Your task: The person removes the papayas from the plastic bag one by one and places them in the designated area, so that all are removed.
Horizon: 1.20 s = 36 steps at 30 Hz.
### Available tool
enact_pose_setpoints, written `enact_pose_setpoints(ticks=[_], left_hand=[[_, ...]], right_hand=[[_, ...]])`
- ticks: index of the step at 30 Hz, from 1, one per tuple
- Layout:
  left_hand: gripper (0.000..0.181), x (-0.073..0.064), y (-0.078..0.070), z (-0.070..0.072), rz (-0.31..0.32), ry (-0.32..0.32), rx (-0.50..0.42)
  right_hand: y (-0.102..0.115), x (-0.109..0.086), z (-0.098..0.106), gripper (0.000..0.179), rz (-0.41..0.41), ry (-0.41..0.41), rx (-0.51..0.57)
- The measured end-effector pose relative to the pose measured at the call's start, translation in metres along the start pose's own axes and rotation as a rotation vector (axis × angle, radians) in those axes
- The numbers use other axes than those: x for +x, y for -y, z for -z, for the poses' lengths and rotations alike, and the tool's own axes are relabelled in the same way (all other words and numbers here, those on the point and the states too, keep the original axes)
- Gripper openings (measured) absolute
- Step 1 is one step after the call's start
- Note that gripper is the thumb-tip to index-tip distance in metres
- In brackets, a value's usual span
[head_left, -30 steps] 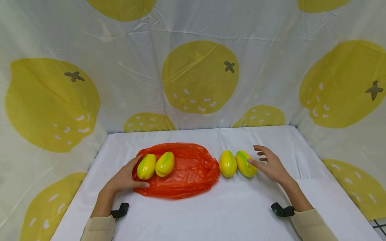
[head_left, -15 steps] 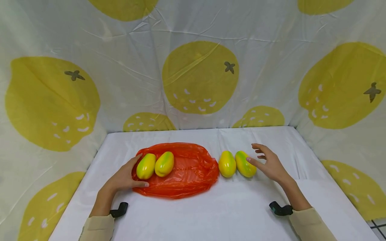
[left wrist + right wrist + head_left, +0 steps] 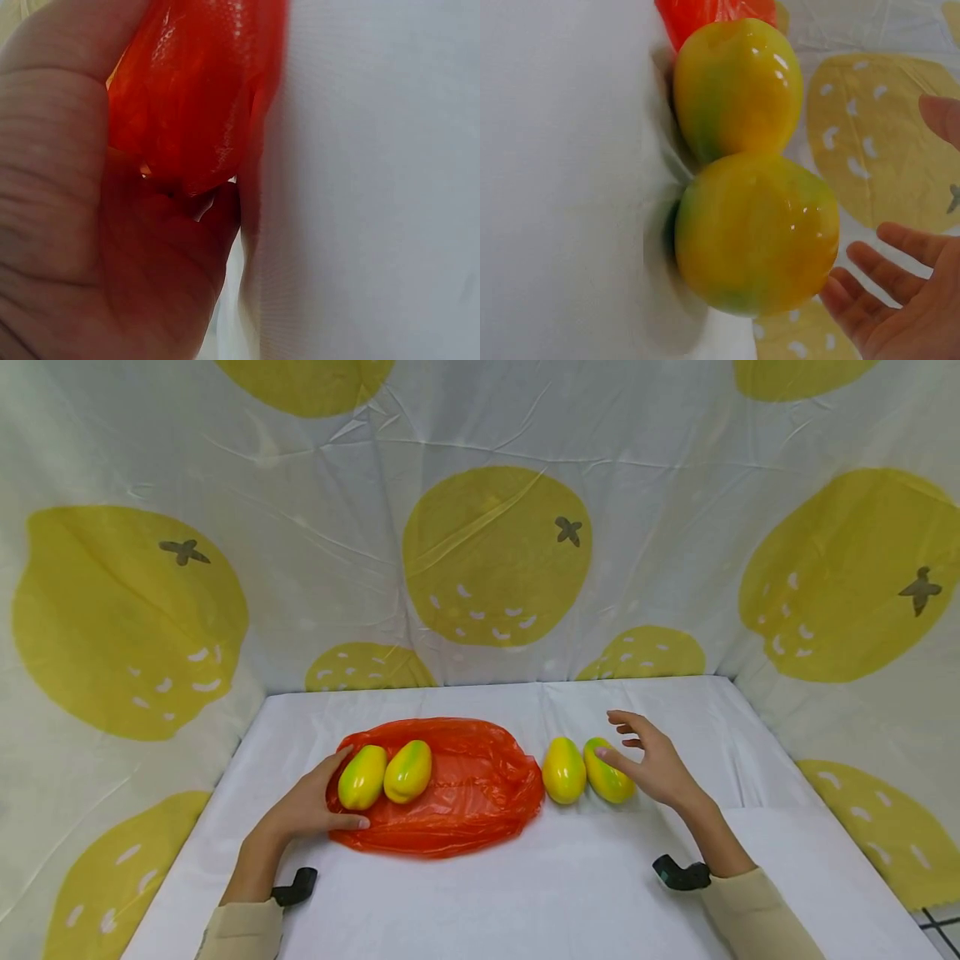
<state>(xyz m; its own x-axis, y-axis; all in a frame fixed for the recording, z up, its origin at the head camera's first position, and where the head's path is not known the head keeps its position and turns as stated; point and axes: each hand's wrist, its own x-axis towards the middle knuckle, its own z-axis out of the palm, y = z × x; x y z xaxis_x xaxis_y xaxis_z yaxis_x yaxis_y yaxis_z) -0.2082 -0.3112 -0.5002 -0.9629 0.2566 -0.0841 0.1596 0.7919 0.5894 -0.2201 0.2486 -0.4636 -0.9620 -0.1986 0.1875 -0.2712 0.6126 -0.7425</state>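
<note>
A red plastic bag point(image 3: 468, 793) lies spread on the white table, its middle sunken. Two glossy yellow-green papayas, the left one point(image 3: 363, 777) and its neighbour point(image 3: 408, 772), lie at the bag's left end. My left hand point(image 3: 311, 802) holds that end, thumb in front and fingers behind; in the left wrist view red plastic point(image 3: 199, 97) fills its grasp. Right of the bag lie two more papayas, side by side: the inner one point(image 3: 564, 771) and the outer one point(image 3: 609, 772). Beside and above the outer one, my right hand point(image 3: 656, 764) is spread, holding nothing.
A white cloth covers the table point(image 3: 480, 902). Behind it and at both sides hang pale curtains point(image 3: 330, 568) printed with large yellow lemons. Dark wrist mounts point(image 3: 295, 887) stick out from both sleeves.
My right hand has moved left and slightly away from me, over the outer papaya. My left hand, the bag and the papayas look unmoved apart from a slight shift of the view.
</note>
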Motion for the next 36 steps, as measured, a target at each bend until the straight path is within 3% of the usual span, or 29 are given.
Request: enact_pose_setpoints(ticks=[6, 20, 36], left_hand=[[0.129, 0.0, 0.002, -0.002, -0.003, -0.005, -0.01], [0.127, 0.0, 0.0, -0.001, -0.005, 0.0, -0.004], [0.129, -0.001, -0.001, -0.001, 0.003, -0.004, -0.017]], right_hand=[[0.008, 0.003, -0.007, 0.07, 0.02, 0.008, 0.008], [0.036, 0.012, -0.029, 0.073, -0.021, 0.046, 0.014], [0.056, 0.017, -0.048, 0.072, 0.029, 0.099, 0.089]])
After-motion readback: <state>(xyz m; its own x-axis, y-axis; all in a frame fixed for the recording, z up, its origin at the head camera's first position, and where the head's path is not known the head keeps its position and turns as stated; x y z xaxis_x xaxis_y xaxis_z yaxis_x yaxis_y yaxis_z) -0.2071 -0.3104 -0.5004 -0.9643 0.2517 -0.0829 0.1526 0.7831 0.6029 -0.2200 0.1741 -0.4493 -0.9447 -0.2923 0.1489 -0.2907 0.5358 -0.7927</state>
